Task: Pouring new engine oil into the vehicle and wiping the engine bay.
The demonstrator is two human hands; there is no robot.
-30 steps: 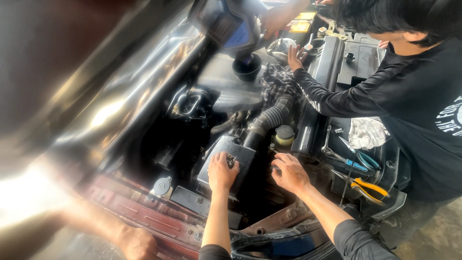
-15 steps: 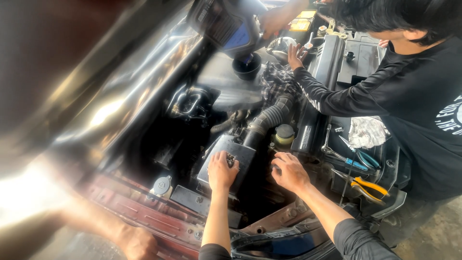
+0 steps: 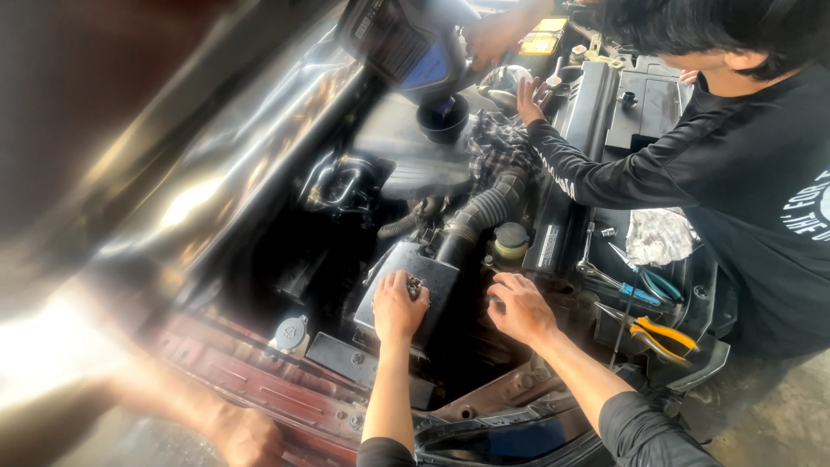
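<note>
Two hands are working one grey, boxy air filter housing (image 3: 406,281): left hand (image 3: 398,304) is gripping its clip; right hand (image 3: 519,307), at three o'clock, is curling fingers half-closed beside it.

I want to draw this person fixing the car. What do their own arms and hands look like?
Both forearms are bare. The left hand and right hand wear no gloves, rings or watch that I can see. Dark sleeves are pushed up near the elbows, one on each arm.

The left hand (image 3: 399,307) rests on the airbox (image 3: 406,277), the right hand (image 3: 521,308) beside it, pliers (image 3: 661,335) nearby.
</note>
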